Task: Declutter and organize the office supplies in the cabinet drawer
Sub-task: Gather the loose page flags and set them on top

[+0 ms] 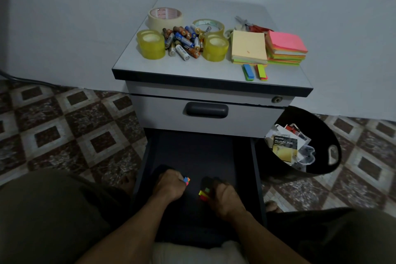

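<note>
Your left hand (pixel 169 184) curls around a small bundle of coloured page flags (pixel 186 180), low in the open drawer (pixel 192 152). Your right hand (pixel 225 199), just beside it, pinches a second flag bundle (pixel 204 193) in curled fingers. Both forearms reach down and forward over the drawer's near end. The drawer floor around your hands looks bare, so the emptying appears nearly done.

Sorted groups sit on the cabinet top (pixel 192 68): tape rolls (pixel 152 46), batteries (pixel 184 42), sticky note pads (pixel 248 46), loose flag strips (pixel 248 72), and scissors (pixel 250 24) at the back. A black bin (pixel 332 152) to the right holds discarded packaging (pixel 285 146). What seems left is returning the sorted supplies to the drawer in order.
</note>
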`<state>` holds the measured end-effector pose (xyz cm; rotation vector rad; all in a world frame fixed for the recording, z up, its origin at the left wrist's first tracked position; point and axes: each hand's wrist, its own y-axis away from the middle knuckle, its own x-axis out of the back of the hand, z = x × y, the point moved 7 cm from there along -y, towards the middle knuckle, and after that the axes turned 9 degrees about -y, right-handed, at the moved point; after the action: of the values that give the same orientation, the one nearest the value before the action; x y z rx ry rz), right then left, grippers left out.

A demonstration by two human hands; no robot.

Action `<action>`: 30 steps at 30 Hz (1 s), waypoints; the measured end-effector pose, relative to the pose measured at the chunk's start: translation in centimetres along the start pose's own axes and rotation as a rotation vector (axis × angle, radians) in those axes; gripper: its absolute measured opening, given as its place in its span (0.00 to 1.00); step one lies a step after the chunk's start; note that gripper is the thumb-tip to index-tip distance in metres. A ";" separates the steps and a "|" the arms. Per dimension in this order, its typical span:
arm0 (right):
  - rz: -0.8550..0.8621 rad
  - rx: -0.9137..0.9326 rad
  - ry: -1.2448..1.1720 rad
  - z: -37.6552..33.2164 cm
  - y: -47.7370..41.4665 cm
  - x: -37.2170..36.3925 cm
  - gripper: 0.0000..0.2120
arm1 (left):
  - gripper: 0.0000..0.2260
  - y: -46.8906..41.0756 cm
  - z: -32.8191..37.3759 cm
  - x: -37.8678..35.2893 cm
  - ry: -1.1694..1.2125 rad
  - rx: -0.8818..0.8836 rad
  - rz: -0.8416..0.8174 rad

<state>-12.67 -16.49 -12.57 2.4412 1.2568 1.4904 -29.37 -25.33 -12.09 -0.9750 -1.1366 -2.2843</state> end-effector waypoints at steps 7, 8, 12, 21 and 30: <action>-0.034 -0.102 -0.198 0.9 -0.2 -0.8 0.18 | 0.10 -0.1 -0.1 -0.1 -0.013 -0.001 0.005; -0.019 -0.110 -0.197 0.7 -0.1 -0.6 0.17 | 0.09 -0.1 -0.1 -0.1 -0.018 -0.001 0.003; -0.032 -0.104 -0.104 1.3 -0.8 -1.3 0.22 | 0.05 -0.1 -0.1 -0.1 -0.015 0.002 0.001; -0.022 -0.082 -0.089 -0.5 0.2 -1.0 0.23 | 0.06 -0.2 -0.2 -0.2 -0.001 0.016 0.005; 0.015 -0.011 -0.185 -0.6 0.4 -0.2 0.18 | 0.06 -0.2 -0.1 -0.4 0.007 0.000 -0.003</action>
<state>-12.94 -17.11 -12.19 2.5177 1.1939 1.2365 -29.23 -25.25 -12.57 -0.9652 -1.1354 -2.2882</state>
